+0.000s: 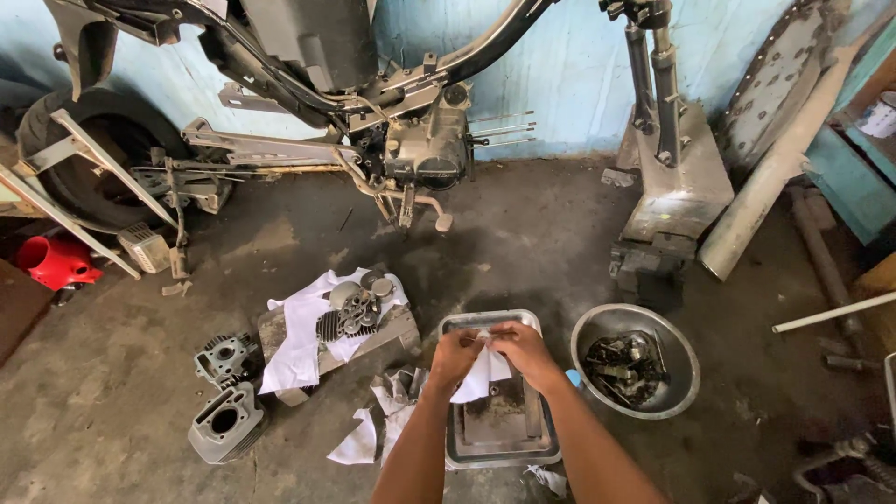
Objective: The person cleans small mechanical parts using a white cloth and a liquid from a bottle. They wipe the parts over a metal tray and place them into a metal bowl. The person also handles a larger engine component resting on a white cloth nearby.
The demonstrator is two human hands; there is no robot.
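Note:
My left hand (455, 356) and my right hand (524, 350) meet over a rectangular metal tray (455, 448) on the floor. Both pinch a white piece of cloth or paper (482, 377) that hangs between them above the tray. The tray holds dark, oily liquid and a flat metal piece (495, 422). What the cloth may wrap is hidden by my fingers.
A round metal bowl (681, 350) of greasy parts sits right of the tray. Left lie engine parts (351, 310) on white cloth, a cylinder (225, 423) and a cylinder head (224, 356). A stripped motorcycle frame with its engine (425, 140) stands behind, forks (658, 84) and exhaust pipe (765, 182) at right.

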